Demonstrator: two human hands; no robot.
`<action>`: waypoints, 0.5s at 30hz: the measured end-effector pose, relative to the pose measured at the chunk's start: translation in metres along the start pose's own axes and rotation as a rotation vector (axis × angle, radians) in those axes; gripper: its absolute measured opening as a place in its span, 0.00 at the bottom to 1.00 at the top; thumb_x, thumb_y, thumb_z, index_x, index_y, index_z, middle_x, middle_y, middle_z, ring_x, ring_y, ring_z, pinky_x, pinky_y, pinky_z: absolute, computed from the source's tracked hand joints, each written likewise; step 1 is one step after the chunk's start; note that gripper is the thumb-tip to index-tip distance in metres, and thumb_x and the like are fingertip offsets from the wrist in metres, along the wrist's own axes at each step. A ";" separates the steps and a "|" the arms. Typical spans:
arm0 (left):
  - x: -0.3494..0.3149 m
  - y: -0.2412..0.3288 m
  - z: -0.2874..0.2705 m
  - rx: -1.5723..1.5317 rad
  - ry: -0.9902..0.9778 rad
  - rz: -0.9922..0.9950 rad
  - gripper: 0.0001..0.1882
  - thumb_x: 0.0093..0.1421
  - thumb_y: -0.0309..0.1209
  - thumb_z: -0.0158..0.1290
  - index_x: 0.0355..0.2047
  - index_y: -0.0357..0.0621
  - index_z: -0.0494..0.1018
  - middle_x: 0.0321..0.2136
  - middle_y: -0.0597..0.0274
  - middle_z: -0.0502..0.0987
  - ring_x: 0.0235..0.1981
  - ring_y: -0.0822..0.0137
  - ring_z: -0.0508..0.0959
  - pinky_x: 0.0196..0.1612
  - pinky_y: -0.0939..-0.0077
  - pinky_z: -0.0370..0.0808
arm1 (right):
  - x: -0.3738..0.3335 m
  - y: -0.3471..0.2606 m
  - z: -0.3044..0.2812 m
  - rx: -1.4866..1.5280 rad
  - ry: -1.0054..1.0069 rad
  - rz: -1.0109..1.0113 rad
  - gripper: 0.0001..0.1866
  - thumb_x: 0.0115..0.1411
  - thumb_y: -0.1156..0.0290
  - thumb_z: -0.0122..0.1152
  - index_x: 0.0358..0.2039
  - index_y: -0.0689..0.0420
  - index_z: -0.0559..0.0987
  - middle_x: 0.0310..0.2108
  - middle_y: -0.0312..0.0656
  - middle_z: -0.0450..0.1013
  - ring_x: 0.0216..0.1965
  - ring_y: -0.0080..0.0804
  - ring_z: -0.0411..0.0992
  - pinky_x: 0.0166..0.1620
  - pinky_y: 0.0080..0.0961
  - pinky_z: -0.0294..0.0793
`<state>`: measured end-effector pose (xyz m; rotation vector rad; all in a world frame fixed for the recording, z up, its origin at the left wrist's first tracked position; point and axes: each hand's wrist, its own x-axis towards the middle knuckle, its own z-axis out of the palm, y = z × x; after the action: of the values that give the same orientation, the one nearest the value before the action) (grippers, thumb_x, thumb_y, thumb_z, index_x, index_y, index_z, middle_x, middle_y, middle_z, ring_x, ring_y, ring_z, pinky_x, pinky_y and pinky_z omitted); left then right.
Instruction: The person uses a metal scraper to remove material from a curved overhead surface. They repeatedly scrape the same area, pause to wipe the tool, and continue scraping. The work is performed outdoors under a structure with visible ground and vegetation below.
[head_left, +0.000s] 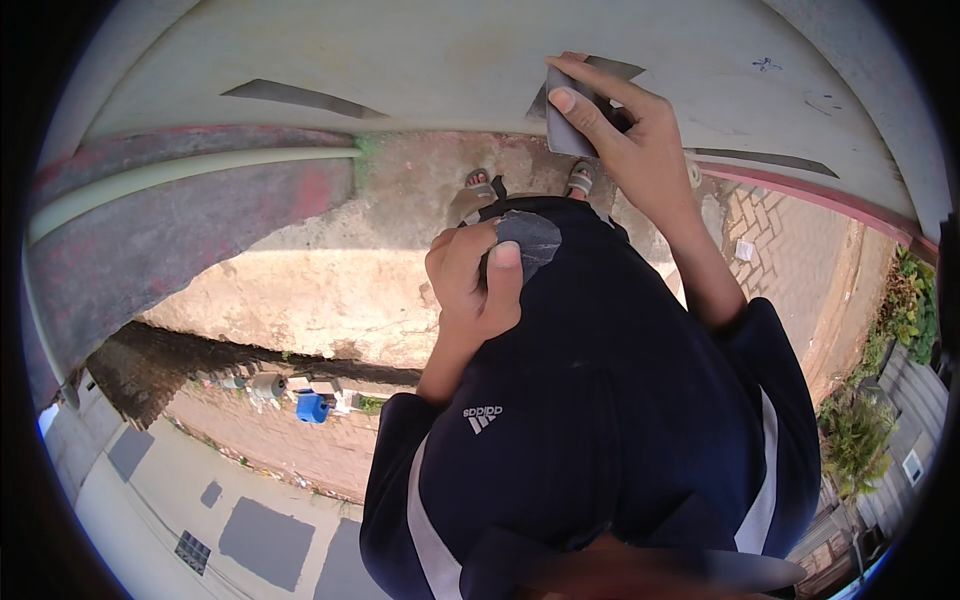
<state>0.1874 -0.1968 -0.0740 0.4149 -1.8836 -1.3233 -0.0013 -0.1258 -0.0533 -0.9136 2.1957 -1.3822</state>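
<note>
My right hand (630, 130) reaches up to the pale wall (450, 60). Its thumb and fingers grip a flat grey rectangular plate (568, 125) by its sides, held at or close to the wall surface. Behind the plate shows part of a dark grey patch (618, 68) on the wall. In front of my body, my left hand (468, 275) is closed round a dark grey piece (530, 243) with a rough, creased surface and a rounded outline. What this piece is made of I cannot tell, and its lower part is hidden by my fingers.
Two more dark patches (300, 97) mark the wall. My sandalled feet (580, 178) stand on a stained concrete ledge (420, 175) below it. A pale pipe (200, 170) runs along at left. A blue container (312, 407) lies among debris behind me; paving (780, 235) extends at right.
</note>
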 end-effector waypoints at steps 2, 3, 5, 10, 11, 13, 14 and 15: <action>0.000 0.001 -0.003 -0.102 0.065 -0.159 0.16 0.71 0.40 0.46 0.37 0.37 0.71 0.28 0.60 0.78 0.25 0.77 0.73 0.27 0.81 0.69 | 0.008 -0.002 -0.017 0.168 -0.118 0.100 0.34 0.66 0.41 0.54 0.58 0.57 0.76 0.20 0.33 0.63 0.22 0.21 0.60 0.26 0.21 0.61; 0.002 0.000 -0.002 -0.156 0.104 -0.197 0.16 0.71 0.40 0.45 0.38 0.38 0.70 0.31 0.60 0.78 0.27 0.77 0.73 0.29 0.81 0.69 | 0.008 -0.002 -0.025 0.204 -0.180 0.263 0.37 0.69 0.40 0.50 0.63 0.60 0.72 0.22 0.30 0.61 0.22 0.16 0.55 0.25 0.18 0.59; 0.011 -0.011 0.001 -0.301 0.235 -0.504 0.14 0.71 0.38 0.45 0.40 0.39 0.70 0.34 0.62 0.77 0.32 0.76 0.74 0.34 0.81 0.70 | -0.001 0.000 -0.028 0.452 -0.391 0.246 0.42 0.69 0.34 0.39 0.59 0.64 0.70 0.23 0.30 0.56 0.22 0.14 0.50 0.24 0.14 0.52; 0.027 -0.026 0.010 -0.418 0.235 -0.601 0.11 0.73 0.32 0.45 0.47 0.37 0.71 0.33 0.67 0.74 0.33 0.80 0.69 0.37 0.83 0.68 | -0.024 0.012 -0.010 0.413 -0.478 0.310 0.34 0.71 0.39 0.44 0.54 0.61 0.74 0.22 0.31 0.63 0.20 0.18 0.59 0.25 0.17 0.59; 0.028 -0.025 0.009 -0.327 0.186 -0.540 0.11 0.73 0.31 0.45 0.47 0.37 0.71 0.32 0.67 0.74 0.33 0.80 0.69 0.37 0.83 0.68 | -0.025 0.013 -0.007 0.396 -0.469 0.255 0.34 0.71 0.40 0.45 0.57 0.60 0.74 0.23 0.32 0.65 0.20 0.18 0.60 0.25 0.17 0.60; 0.029 -0.023 0.006 -0.140 0.087 -0.418 0.10 0.73 0.30 0.46 0.47 0.36 0.70 0.31 0.68 0.74 0.32 0.80 0.69 0.36 0.83 0.69 | -0.019 0.013 -0.006 0.360 -0.483 0.298 0.23 0.70 0.53 0.55 0.49 0.63 0.78 0.25 0.36 0.73 0.24 0.20 0.70 0.27 0.18 0.69; 0.030 -0.023 0.004 -0.122 0.081 -0.425 0.10 0.72 0.30 0.47 0.46 0.35 0.71 0.28 0.67 0.74 0.29 0.80 0.70 0.33 0.83 0.69 | -0.016 0.011 -0.007 0.391 -0.465 0.310 0.21 0.69 0.56 0.58 0.49 0.63 0.78 0.26 0.36 0.74 0.25 0.20 0.71 0.28 0.18 0.70; 0.029 -0.021 0.003 -0.099 0.071 -0.429 0.10 0.72 0.30 0.47 0.45 0.35 0.71 0.28 0.67 0.75 0.28 0.80 0.70 0.32 0.83 0.68 | -0.014 0.008 -0.007 0.396 -0.440 0.347 0.19 0.68 0.59 0.60 0.48 0.64 0.78 0.26 0.35 0.74 0.26 0.20 0.72 0.28 0.18 0.71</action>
<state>0.1628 -0.2222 -0.0814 0.8374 -1.7187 -1.6474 0.0019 -0.1087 -0.0580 -0.5866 1.5851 -1.2410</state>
